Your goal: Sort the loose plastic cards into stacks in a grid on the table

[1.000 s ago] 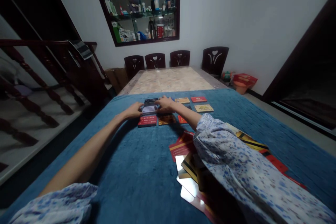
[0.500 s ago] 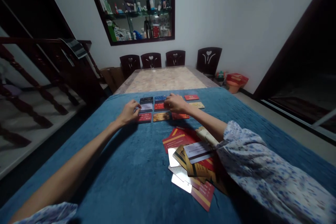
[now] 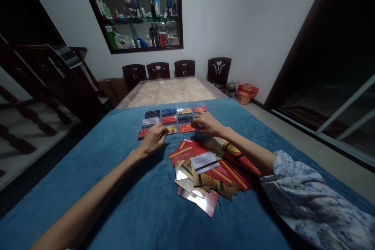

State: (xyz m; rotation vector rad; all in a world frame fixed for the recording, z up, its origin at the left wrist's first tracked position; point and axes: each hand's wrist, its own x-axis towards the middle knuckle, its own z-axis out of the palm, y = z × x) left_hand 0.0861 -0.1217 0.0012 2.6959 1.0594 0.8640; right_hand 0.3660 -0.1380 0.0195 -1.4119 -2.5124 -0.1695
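Observation:
Small stacks of printed cards lie in rows on the blue cloth point(image 3: 125, 187). My left hand point(image 3: 154, 140) is curled over the front row, its thumb and fingertips at the left end of a gold card stack point(image 3: 172, 129). It partly hides a dark red stack point(image 3: 143, 133). My right hand point(image 3: 207, 123) has its fingers bent at the right end of a red card stack point(image 3: 186, 128). What either hand's fingertips hold is hidden. Nearer me lies a loose, overlapping pile of cards, with a silver-lilac card point(image 3: 204, 162) on top and red cards point(image 3: 183, 154) beside it.
Behind the front row are a lilac stack point(image 3: 150, 122), a red stack point(image 3: 169, 120) and dark stacks point(image 3: 185, 119). The bare tabletop point(image 3: 172, 90) continues beyond the cloth. Chairs point(image 3: 158, 70) stand at the far end; a stair railing point(image 3: 35, 86) is at the left.
My left hand has moved right and nearer, from the lilac stack to the front row's gold stack. My right hand has shifted right along the rows, uncovering middle stacks. The view has turned right.

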